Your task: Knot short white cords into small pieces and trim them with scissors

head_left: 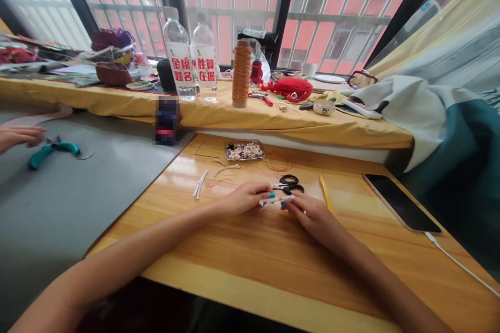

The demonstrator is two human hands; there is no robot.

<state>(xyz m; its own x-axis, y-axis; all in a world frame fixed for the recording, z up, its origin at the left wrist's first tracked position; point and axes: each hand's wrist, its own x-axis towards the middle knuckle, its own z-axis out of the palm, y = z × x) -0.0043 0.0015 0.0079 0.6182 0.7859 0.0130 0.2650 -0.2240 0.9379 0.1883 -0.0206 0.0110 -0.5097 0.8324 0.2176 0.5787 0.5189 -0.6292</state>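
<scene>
Both hands meet over the middle of the wooden table, holding a short, thin white strip (276,200) between them. My left hand (248,199) pinches its left end with closed fingers. At the right end, my right hand (310,212) grips it, fingers curled; the fingertips partly hide the strip. Just beyond the hands lie scissors (285,186) with black handles. More white strips (200,185) and a forked white piece (227,167) rest to the left. Thin brown thread (275,165) lies loose near a clear tray (245,159) of small white and dark beads.
A yellow stick-like tool (326,193) and a phone (402,203) with a cable lie right. On the grey mat (117,166) at left, another person's hand (21,137) is near teal pliers (42,155). Two bottles (183,70) and an orange-brown thread spool (241,75) stand on the ledge.
</scene>
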